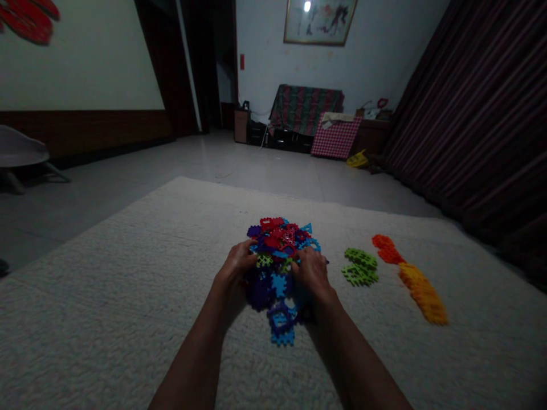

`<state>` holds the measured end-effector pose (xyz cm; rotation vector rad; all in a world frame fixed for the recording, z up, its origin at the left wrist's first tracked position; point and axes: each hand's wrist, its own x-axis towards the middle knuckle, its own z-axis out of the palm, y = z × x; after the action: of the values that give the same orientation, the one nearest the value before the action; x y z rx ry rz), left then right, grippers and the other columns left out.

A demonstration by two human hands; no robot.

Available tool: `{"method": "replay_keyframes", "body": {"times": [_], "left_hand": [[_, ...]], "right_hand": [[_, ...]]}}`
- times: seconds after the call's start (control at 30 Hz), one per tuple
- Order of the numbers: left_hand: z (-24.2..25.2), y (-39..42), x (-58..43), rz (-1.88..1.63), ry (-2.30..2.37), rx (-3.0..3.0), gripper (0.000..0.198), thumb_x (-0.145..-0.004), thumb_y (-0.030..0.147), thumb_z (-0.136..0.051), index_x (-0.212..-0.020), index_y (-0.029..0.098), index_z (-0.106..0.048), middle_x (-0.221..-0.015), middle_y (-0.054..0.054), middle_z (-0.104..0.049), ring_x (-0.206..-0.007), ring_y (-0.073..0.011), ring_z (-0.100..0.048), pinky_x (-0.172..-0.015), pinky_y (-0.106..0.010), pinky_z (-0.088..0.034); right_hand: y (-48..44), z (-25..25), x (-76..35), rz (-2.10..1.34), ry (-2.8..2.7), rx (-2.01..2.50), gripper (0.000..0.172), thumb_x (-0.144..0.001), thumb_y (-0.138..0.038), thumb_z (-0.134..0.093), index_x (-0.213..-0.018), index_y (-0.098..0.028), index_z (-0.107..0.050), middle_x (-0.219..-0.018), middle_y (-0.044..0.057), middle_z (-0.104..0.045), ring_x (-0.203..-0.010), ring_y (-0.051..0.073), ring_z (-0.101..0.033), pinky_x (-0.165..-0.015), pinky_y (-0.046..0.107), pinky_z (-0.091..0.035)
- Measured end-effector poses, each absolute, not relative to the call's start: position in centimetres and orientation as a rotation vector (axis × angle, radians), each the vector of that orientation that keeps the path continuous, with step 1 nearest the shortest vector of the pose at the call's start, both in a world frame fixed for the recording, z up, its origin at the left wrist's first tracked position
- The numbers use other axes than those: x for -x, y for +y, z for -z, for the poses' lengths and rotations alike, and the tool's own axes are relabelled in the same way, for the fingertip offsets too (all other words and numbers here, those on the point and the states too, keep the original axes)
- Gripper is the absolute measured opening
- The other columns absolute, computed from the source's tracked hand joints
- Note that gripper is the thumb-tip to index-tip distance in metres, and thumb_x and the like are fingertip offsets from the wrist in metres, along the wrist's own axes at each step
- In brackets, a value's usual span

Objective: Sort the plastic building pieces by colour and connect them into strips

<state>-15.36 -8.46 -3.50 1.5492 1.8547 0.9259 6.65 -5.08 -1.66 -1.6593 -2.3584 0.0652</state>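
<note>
Red, blue and purple toothed pieces [276, 242] heap on nubbly rug [149, 279] between curled left hand [235, 265] and right hand [314, 270], their grip unclear.

Heap of flat, notched-edge red, purple and blue plastic pieces [277, 242] lay jumbled, overlapping, centre frame; lime-green notched plastic pieces [264, 260] showed mid-heap.

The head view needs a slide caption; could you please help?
Left hand and right hand flank a colourful pile of toothed pieces on pale matting.
</note>
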Motion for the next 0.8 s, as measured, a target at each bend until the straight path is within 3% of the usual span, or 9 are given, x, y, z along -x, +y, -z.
{"method": "replay_keyframes", "body": {"times": [0.17, 0.57, 0.8], "left_hand": [[2.7, -8.3, 14.9, -1.052, 1.77, -1.608, 0.058, -0.067, 0.019, -0.057, -0.125, 0.018, -0.063, -0.078, -0.006, -0.068, -0.069, -0.0206, -0.06, -0.066, -0.032, -0.047], [1.5, -8.1, 13.4, -1.233, 1.558, -1.509, 0.048, -0.07, 0.021, -0.058, -0.116, 0.012, -0.066, -0.068, 0.001, -0.06, -0.061, -0.012, -0.051, -0.059, -0.024, -0.042], [1.8, -7.9, 12.0, -1.2, 1.434, -1.21, 0.053, -0.071, 0.027, -0.064, -0.122, 0.013, -0.062, -0.083, -0.005, -0.068, -0.061, -0.0124, -0.056, -0.057, -0.025, -0.044]], "right_hand": [[-4.7, 2.3, -7.0, -0.125, -2.253, 1.298, 0.009, -0.086, -0.024, -0.056, -0.087, -0.019, -0.063, -0.087, 0.007, -0.069, -0.087, 0.023, -0.06, -0.086, 0.035, -0.037], [-5.9, 1.2, -5.5, -0.503, -1.837, 1.175, 0.02, -0.085, -0.038, -0.05, -0.088, -0.021, -0.06, -0.08, 0.005, -0.07, -0.073, 0.02, -0.065, -0.072, 0.031, -0.048], [-5.6, 2.1, -4.7, -0.805, -1.655, 1.192, 0.026, -0.079, -0.046, -0.054, -0.083, -0.021, -0.059, -0.077, 0.004, -0.068, -0.071, 0.02, -0.064, -0.069, 0.032, -0.05]]}}
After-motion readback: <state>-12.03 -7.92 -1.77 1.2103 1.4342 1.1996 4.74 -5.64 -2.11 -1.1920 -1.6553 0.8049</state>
